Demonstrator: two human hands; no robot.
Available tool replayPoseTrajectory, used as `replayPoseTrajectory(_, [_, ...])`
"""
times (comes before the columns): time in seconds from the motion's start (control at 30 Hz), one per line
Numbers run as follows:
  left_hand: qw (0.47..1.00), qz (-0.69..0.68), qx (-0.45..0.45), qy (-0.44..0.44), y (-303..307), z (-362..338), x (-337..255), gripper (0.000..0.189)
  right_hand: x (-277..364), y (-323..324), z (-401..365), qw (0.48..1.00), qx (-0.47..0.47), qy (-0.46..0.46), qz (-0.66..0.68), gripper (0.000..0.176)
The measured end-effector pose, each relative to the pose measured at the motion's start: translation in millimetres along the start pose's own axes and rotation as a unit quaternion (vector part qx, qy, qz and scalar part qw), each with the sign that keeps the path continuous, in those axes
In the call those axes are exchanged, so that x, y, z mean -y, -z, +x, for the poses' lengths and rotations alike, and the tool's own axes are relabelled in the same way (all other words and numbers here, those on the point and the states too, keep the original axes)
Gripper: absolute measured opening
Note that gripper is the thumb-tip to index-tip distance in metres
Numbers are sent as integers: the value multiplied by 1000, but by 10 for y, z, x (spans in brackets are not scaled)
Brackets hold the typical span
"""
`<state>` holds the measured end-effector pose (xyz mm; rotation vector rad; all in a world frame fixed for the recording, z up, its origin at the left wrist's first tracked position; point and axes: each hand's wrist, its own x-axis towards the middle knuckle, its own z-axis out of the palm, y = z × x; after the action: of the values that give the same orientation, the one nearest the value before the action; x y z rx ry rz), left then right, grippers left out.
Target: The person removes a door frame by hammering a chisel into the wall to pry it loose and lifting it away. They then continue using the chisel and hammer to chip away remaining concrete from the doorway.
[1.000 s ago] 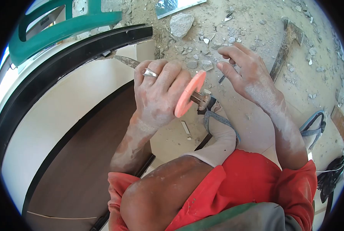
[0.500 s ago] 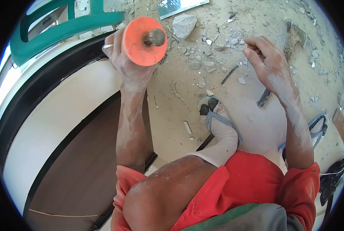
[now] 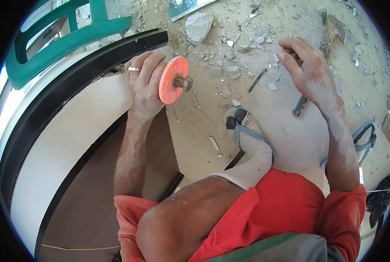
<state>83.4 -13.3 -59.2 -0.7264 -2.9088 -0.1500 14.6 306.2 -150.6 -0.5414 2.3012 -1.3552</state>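
My left hand (image 3: 147,85), dusty and wearing a ring, is closed around the grip of a chisel (image 3: 184,83) with a round orange guard. Its metal striking end points right, past the guard; the blade end is hidden behind my fist. The fist is beside the curved black edge of a white panel. My right hand (image 3: 306,67) hangs above the floor with fingers loosely bent, thumb apart and nothing visible in it. Under it lies a dusty hammer (image 3: 334,28), partly covered by the hand and forearm, its handle end showing below.
Rubble and a large grey stone (image 3: 199,27) lie on the dusty floor (image 3: 195,144). A green plastic chair (image 3: 72,52) stands at upper left, and a reflective pane (image 3: 188,8) lies at the top. A brown panel (image 3: 103,187) is at left; my sandalled feet are below.
My left hand has moved down and slightly left, and the chisel has turned so its striking end points right rather than up at me. The right hand has barely moved.
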Motion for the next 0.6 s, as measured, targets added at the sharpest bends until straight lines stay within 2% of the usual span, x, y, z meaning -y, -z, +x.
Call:
replayPoseTrajectory(0.1, [997, 41, 28, 65, -3, 188, -49, 34, 8, 25, 8, 1000, -5, -4, 4, 22])
replayPoseTrajectory(0.23, [985, 69, -54, 151, -160, 288, 87, 40, 42, 15, 11, 1000, -11, 10, 1, 22])
replayPoseTrajectory(0.33, [979, 104, -67, 164, -196, 330, 54, 42, 78, 48, 19, 999, -15, -13, 31, 24])
replayPoseTrajectory(0.43, [979, 114, -75, 150, -209, 315, 92, 42, 63, 176, -5, 982, -156, 22, -100, 24])
replayPoseTrajectory(0.53, [982, 96, -71, 147, -183, 311, 114, 42, 14, 313, -106, 936, -277, -5, -217, 32])
replayPoseTrajectory(0.6, [983, 89, -67, 148, -170, 328, 133, 42, 26, 324, -149, 951, -227, -116, -176, 42])
